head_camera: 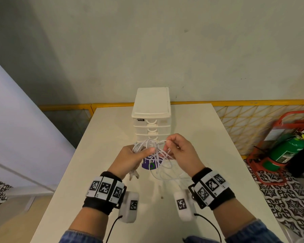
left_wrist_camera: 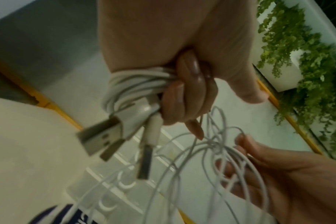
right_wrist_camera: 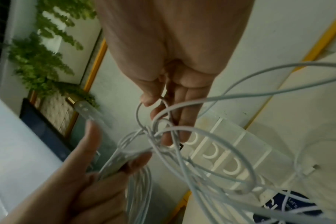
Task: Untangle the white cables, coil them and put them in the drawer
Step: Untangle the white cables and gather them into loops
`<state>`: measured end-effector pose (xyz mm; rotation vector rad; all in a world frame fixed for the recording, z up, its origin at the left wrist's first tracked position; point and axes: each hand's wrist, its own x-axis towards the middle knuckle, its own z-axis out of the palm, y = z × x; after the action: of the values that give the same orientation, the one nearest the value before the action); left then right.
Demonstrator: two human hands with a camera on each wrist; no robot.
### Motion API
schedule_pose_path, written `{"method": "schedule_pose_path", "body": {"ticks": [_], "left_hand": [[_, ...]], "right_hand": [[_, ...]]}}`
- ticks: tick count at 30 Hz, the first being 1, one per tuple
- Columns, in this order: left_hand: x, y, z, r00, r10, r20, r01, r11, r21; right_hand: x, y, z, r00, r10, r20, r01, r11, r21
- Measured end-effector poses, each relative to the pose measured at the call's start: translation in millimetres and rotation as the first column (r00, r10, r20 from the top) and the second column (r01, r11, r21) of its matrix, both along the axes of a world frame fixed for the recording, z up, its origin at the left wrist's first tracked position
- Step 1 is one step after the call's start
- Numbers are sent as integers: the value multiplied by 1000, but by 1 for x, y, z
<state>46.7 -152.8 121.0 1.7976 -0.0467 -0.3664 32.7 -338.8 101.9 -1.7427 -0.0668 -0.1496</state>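
Thin white cables (head_camera: 154, 151) hang in a tangle between both hands above the table, in front of the white drawer unit (head_camera: 151, 118). My left hand (head_camera: 135, 156) grips a coiled bundle of white cable (left_wrist_camera: 132, 84), and USB plugs (left_wrist_camera: 104, 136) stick out below the fist. My right hand (head_camera: 175, 148) pinches a thin strand (right_wrist_camera: 139, 112) between thumb and forefinger just above the knot (right_wrist_camera: 153, 134). Loose loops (right_wrist_camera: 211, 151) drop from the knot toward the table. All the drawers look shut.
A round purple sticker (head_camera: 150, 163) lies on the white table (head_camera: 98, 155) under the cables. A green fire extinguisher (head_camera: 288, 151) in a red stand sits on the floor at right. A yellow rail (head_camera: 244, 102) runs behind the table.
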Motion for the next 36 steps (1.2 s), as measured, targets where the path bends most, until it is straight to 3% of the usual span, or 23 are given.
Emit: {"method": "schedule_pose_path", "body": {"ticks": [9, 15, 23, 27, 30, 33, 36], "left_hand": [[-2, -13, -3, 999, 17, 36, -18, 1000, 22], [0, -7, 2, 995, 45, 83, -53, 995, 90], [6, 5, 5, 991, 107, 85, -118, 983, 138], [8, 10, 7, 988, 75, 136, -103, 971, 215], [7, 10, 11, 991, 29, 130, -63, 963, 263], [3, 6, 14, 997, -17, 81, -3, 968, 249], [4, 6, 14, 999, -16, 34, 9, 980, 201]], "right_hand": [[-7, 10, 7, 991, 118, -57, -94, 946, 310], [0, -2, 2, 980, 166, -112, -173, 983, -61], [4, -19, 3, 999, -51, 13, 52, 992, -112], [2, -26, 7, 1000, -25, -18, 23, 996, -89], [2, -30, 4, 999, 36, -25, -41, 966, -255], [6, -31, -2, 997, -13, 71, 48, 850, -525], [10, -32, -15, 974, -103, 204, 187, 870, -455]]}}
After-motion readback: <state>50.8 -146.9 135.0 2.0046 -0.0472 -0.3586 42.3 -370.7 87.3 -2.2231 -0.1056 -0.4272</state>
